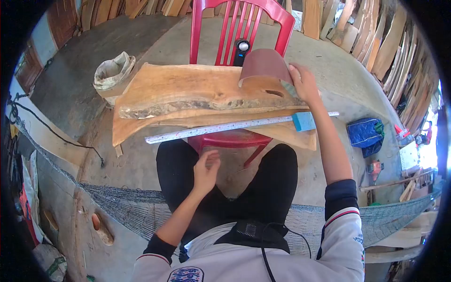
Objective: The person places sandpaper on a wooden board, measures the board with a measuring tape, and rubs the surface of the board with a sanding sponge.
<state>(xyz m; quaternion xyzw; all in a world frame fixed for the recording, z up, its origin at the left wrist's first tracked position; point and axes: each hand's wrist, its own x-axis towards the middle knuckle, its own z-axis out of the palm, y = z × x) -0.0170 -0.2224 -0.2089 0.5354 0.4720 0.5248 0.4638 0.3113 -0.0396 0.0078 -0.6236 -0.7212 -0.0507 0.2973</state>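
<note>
My right hand (pixel 304 83) is closed on the right edge of a curved reddish-brown sheet that looks like sandpaper (pixel 266 65). The sheet arches over the right end of a live-edge wooden slab (pixel 188 87), close to a dark slot in the wood. Above my lap, my left hand (pixel 206 171) is loosely bent, thumb and fingers apart, and holds nothing. A long patterned strip like a ruler (pixel 211 131) lies across the front of the wood. On its right part sits a light-blue block (pixel 304 121), just below my right wrist.
A red plastic chair (pixel 232 141) supports the wood; a small black device (pixel 241 50) stands by its backrest. At left is an open sack (pixel 114 70), at right a blue bag (pixel 365 134). A hammock (pixel 141 211) passes around me. Boards (pixel 390 42) lean along the wall.
</note>
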